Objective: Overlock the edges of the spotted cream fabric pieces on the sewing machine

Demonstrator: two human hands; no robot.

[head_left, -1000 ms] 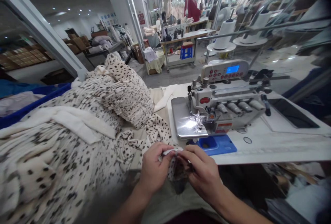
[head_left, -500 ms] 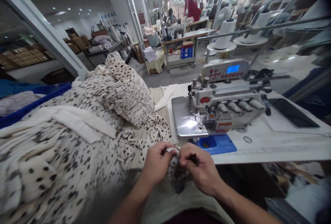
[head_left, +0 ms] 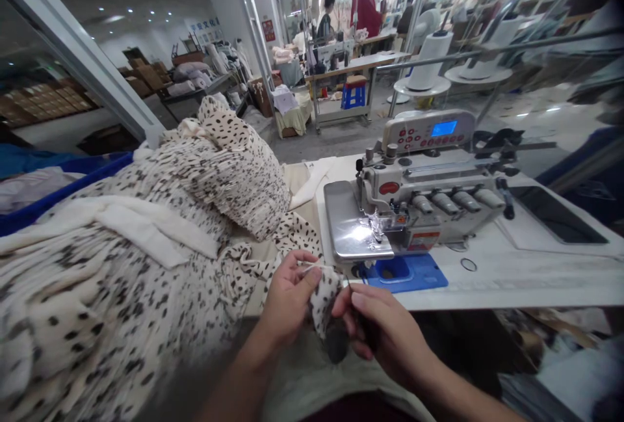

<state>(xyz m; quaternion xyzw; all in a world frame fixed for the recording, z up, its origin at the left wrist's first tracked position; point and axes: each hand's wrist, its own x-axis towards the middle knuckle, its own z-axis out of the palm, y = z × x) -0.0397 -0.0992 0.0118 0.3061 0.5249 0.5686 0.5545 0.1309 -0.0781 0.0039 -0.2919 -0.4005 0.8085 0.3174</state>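
Observation:
My left hand pinches the edge of a cream fabric with black spots just in front of the table edge. My right hand is closed around a small dark tool, probably thread snips, held just right of that fabric edge. The fabric runs back into a large heap of the same spotted cloth on my left. An overlock sewing machine stands on the white table behind my hands, its lamp lit over the needle plate.
A blue plate lies under the machine's front. A dark phone rests on the table at right. Thread cones stand behind the machine. A blue bin is at left. A person works at a far table.
My hands have drawn apart: the left still pinches the fabric edge, the right has dropped down and right with the dark tool. The view has shifted slightly.

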